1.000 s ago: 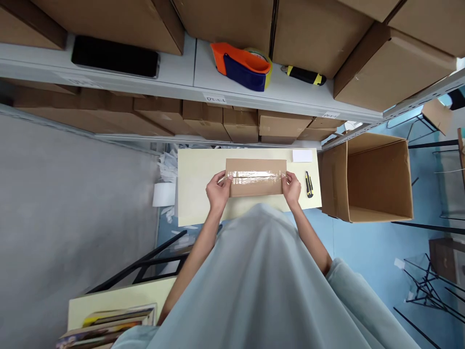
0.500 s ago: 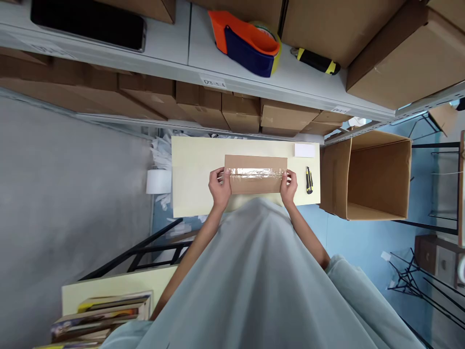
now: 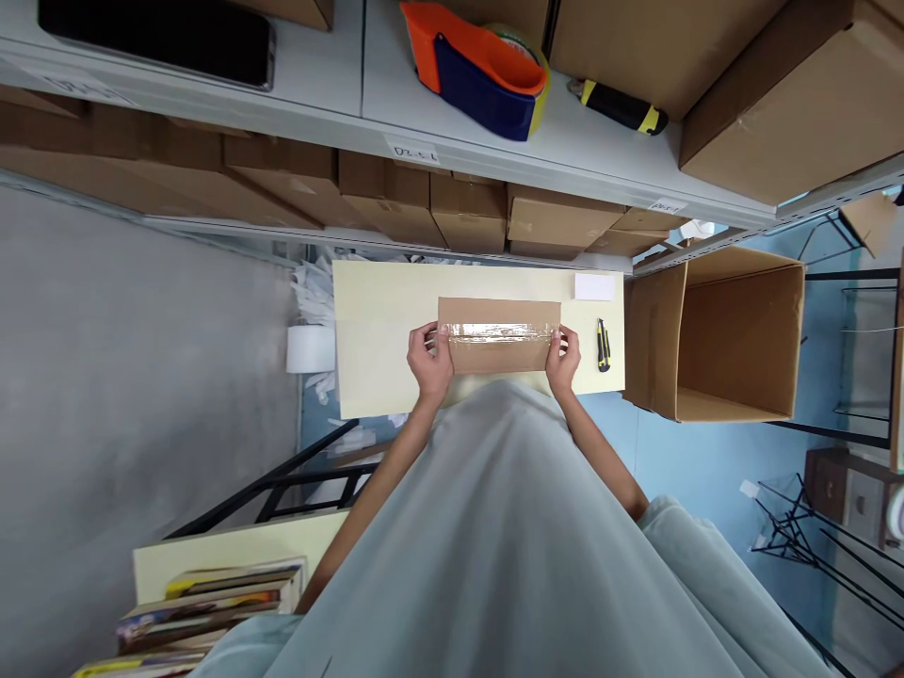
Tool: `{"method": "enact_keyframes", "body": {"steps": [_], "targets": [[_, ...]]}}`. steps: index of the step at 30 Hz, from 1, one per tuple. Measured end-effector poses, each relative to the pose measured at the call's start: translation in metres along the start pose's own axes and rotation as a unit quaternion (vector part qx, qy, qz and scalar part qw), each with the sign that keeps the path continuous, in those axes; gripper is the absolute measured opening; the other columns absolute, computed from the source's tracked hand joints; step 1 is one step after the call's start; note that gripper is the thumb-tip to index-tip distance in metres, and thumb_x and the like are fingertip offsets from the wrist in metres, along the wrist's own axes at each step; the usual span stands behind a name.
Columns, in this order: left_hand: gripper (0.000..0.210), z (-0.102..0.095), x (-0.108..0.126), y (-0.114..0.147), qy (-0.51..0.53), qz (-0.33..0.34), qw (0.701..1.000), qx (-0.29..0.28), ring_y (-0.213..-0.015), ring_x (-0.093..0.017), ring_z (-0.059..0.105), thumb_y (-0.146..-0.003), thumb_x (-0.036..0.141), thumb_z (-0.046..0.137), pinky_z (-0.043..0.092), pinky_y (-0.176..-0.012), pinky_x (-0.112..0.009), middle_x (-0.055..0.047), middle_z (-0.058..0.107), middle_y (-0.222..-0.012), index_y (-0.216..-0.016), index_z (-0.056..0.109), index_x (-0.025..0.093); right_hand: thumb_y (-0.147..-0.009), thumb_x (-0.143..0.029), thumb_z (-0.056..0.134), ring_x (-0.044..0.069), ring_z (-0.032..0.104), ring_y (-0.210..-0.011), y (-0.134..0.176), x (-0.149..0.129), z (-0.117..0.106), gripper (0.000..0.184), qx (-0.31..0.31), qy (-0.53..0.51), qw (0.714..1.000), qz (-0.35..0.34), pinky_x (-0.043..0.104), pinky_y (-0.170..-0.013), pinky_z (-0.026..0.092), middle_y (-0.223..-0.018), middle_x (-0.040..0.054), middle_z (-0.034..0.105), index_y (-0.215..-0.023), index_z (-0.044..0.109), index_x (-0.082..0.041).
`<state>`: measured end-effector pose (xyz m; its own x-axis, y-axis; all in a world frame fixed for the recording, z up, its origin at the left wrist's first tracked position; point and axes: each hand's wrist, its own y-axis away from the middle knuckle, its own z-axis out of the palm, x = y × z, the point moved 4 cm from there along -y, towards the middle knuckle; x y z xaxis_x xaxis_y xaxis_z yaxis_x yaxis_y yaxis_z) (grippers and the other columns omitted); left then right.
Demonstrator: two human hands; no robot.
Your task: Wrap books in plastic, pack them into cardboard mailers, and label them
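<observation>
A flat-looking brown cardboard box (image 3: 498, 359) lies over the cream table (image 3: 385, 339), with shiny clear tape (image 3: 494, 332) running lengthwise across its top. My left hand (image 3: 430, 362) grips its left end, thumb on top and fingers around the edge. At the opposite end my right hand (image 3: 562, 360) holds it the same way. Right of that hand a black and yellow utility knife (image 3: 603, 346) rests on the table. A small white card or paper (image 3: 594, 286) sits near the table's back right corner. The box's underside is hidden.
A large open carton (image 3: 738, 339) stands right of the table. Above the table's back edge runs a grey shelf (image 3: 311, 108) bearing an orange and blue tape dispenser (image 3: 480, 75), another utility knife (image 3: 621, 106), a phone (image 3: 159, 42) and boxes. Books (image 3: 212, 612) are at lower left.
The view has shifted slightly. Both hands keep their hold on the box's ends, and the box stays in nearly the same place on the table.
</observation>
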<state>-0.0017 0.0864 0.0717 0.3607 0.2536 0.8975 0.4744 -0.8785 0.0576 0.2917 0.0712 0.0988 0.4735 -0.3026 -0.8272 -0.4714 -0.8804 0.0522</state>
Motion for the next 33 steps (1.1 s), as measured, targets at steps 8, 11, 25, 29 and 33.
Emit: {"method": "enact_keyframes", "body": {"steps": [8,11,25,29,33], "targets": [[0.028,-0.001,0.0054,0.0019,-0.014,-0.018,1.0,-0.007,-0.104,-0.021,0.072,-0.106,0.046,0.06,0.059,-0.091,-0.033,-0.01,0.076,-0.117,-0.115,0.069,0.022,-0.109,-0.056,0.04,0.023,0.069,-0.111,0.0012,-0.0022,-0.0009,0.046,-0.013,0.007,1.0,0.008,0.035,-0.09,0.058,-0.129,0.0142,0.073,-0.127,0.065,-0.021],[0.028,-0.0011,0.0048,0.0025,-0.01,-0.017,1.0,-0.007,-0.104,-0.021,0.072,-0.106,0.046,0.06,0.058,-0.09,-0.032,-0.01,0.076,-0.117,-0.115,0.069,0.021,-0.11,-0.057,0.038,0.022,0.069,-0.111,0.0014,-0.0021,-0.0007,0.047,-0.012,0.019,1.0,0.004,0.034,-0.09,0.059,-0.129,0.0139,0.073,-0.126,0.064,-0.021],[0.027,-0.0009,0.0014,0.0016,-0.012,-0.019,1.0,-0.009,-0.105,-0.021,0.072,-0.106,0.046,0.059,0.058,-0.091,-0.033,-0.01,0.076,-0.117,-0.115,0.068,0.022,-0.11,-0.059,0.041,0.022,0.07,-0.109,0.0022,-0.0021,-0.0009,0.047,-0.007,0.003,1.0,0.003,0.034,-0.089,0.059,-0.127,0.0132,0.073,-0.126,0.064,-0.022],[0.029,-0.0003,0.0012,0.0019,-0.008,-0.013,1.0,-0.007,-0.104,-0.021,0.072,-0.105,0.048,0.059,0.058,-0.091,-0.033,-0.011,0.076,-0.116,-0.115,0.069,0.022,-0.11,-0.059,0.038,0.021,0.07,-0.109,0.0021,-0.0026,-0.001,0.048,-0.009,0.014,1.0,0.006,0.033,-0.089,0.059,-0.128,0.0135,0.073,-0.127,0.064,-0.022],[0.03,0.0,-0.0001,0.0023,-0.004,-0.012,1.0,-0.004,-0.103,-0.021,0.072,-0.105,0.049,0.06,0.058,-0.089,-0.033,-0.011,0.076,-0.117,-0.114,0.069,0.021,-0.111,-0.06,0.035,0.021,0.07,-0.11,0.0019,-0.0019,-0.0004,0.051,-0.012,0.026,1.0,0.004,0.032,-0.089,0.059,-0.13,0.0137,0.072,-0.128,0.064,-0.021]]}}
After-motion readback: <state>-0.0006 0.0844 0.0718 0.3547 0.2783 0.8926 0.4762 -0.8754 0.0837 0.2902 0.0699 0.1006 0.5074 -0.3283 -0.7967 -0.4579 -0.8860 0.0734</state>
